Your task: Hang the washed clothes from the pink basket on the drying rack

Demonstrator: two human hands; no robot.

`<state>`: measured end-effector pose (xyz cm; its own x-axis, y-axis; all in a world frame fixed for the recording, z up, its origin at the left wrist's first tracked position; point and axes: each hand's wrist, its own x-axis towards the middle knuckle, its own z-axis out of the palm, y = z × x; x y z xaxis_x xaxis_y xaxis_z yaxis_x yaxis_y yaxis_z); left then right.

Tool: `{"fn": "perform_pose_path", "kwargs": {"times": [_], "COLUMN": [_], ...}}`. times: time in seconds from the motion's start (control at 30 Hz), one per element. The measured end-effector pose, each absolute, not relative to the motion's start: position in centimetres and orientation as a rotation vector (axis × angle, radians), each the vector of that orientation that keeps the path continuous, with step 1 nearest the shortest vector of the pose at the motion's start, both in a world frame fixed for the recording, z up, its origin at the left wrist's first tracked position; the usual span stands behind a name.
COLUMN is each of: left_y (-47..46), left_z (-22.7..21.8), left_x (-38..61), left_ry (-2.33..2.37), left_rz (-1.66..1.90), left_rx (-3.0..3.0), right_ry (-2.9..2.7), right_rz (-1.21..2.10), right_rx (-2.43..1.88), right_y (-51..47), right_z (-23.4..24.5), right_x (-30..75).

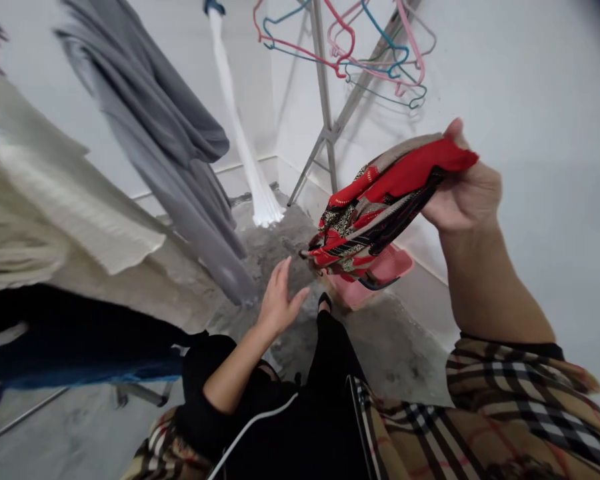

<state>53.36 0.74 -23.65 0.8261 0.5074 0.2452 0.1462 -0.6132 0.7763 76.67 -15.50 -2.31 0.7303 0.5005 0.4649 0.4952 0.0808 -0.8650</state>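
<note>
The right hand's fingers (454, 128) are closed on the upper end of a red patterned cloth (380, 207). The thumb tip shows above the red edge and the other fingers are tucked behind it. The right hand (463, 193) holds it raised, above a pink basket (387, 270) that stands on the grey floor (395, 353) by the wall. The cloth hangs bunched and folded on itself, slanting down and left, and its lower end dangles just short of the left hand (279, 300).

That hand's fingers are spread wide and hold nothing, with the palm turned toward the loose end. They are near the cloth but not touching it. The cloth may be a scarf or a light garment; the folds hide its shape.

The work in hand looks like getting a second hold on the bunched cloth. To do it well, the pinch at the top should stay firm on one edge only. The free hand should take the lowest loose corner rather than a fistful of the middle, so the folds can fall open instead of twisting.

Coloured hangers (375, 53) hang on a metal rack (323, 100) above. Grey garments (165, 133) and a cream knit (65, 200) hang well to the left, clear of both hands
</note>
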Motion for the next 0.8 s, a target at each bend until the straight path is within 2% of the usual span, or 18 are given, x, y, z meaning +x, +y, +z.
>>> {"fn": "perform_pose_path", "kwargs": {"times": [0.07, 0.17, 0.37, 0.5, 0.8], "left_y": [0.3, -0.6, -2.3, -2.8, -6.4], "left_z": [-22.9, -21.7, -18.4, -16.8, -16.1], "left_x": [52.7, 51.4, 48.5, 47.6, 49.9], "left_ry": [0.466, 0.386, 0.171, 0.125, -0.064], "left_rz": [0.659, 0.686, 0.233, 0.277, 0.175], "left_rx": [2.136, 2.011, 1.618, 1.459, 1.280], "right_ry": [-0.807, -0.834, -0.829, -0.821, -0.881], "right_rz": [0.131, 0.153, 0.228, 0.328, 0.394], "right_rx": [-1.389, -1.317, -1.170, -0.928, -0.934], "right_y": [-16.1, -17.3, -19.0, -19.3, -19.5], "right_z": [-0.5, 0.7, 1.0, 0.9, -0.1], "right_x": [73.6, 70.1, 68.2, 68.5, 65.5]}}
